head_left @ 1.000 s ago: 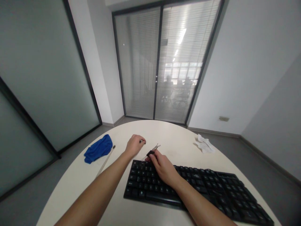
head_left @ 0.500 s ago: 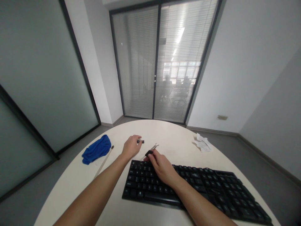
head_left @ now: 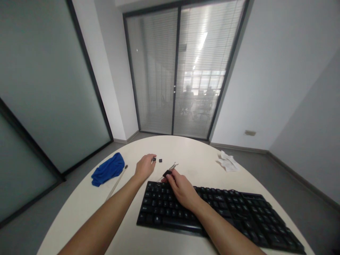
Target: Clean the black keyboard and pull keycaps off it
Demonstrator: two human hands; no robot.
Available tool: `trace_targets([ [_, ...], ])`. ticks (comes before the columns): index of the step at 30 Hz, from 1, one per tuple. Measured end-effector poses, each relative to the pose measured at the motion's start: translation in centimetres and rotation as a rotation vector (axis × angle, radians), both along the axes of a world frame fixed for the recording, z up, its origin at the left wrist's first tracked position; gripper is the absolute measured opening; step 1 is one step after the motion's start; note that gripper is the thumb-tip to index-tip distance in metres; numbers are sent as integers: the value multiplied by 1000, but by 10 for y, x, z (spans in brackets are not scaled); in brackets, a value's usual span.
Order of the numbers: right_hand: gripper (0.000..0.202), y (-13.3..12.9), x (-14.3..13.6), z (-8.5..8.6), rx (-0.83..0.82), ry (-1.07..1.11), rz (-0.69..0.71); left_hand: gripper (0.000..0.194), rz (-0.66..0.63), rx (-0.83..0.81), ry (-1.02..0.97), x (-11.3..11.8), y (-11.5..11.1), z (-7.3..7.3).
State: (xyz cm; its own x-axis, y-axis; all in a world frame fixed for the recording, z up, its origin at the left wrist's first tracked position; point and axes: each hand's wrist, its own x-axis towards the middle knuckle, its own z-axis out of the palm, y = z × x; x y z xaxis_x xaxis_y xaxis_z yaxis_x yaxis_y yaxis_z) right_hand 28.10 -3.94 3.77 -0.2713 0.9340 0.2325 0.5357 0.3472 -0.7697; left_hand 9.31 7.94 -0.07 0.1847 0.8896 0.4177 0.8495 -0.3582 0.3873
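My left hand (head_left: 145,167) is over the far middle of the table, with thumb and fingertips closed on a small black keycap (head_left: 154,159). Just to its right, a second black keycap (head_left: 160,160) lies on the tabletop. In my right hand (head_left: 182,186) is a keycap puller with a black handle (head_left: 167,173); its thin wire prongs point away from me. This hand is above the upper left part of a black keyboard (head_left: 183,223), and my right forearm crosses over the keys, hiding some of them.
A blue cloth (head_left: 108,170) lies on the left of the round white table (head_left: 180,148). Beside it rests a thin stick-handled brush (head_left: 117,182) with a dark tip. Crumpled white tissue (head_left: 227,162) sits at the right rim.
My left hand has drawn slightly left with one keycap, widening the gap to the other keycap on the table. The right hand and puller stay nearly still.
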Motion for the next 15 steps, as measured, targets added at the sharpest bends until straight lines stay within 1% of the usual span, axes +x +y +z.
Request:
trace_targets([
  [2,22,0,0,0,3,3,4,36,-38,24,11,3,-1,2],
  [4,22,0,0,1,6,5,6,39,-94,42,29,6,-1,5],
  [7,22,1,0,1,7,4,6,29,-151,46,59,11,1,9],
  [10,22,1,0,1,8,1,6,19,-149,34,77,12,4,10],
  [15,22,-1,0,0,0,1,1,22,-91,12,76,0,5,8],
])
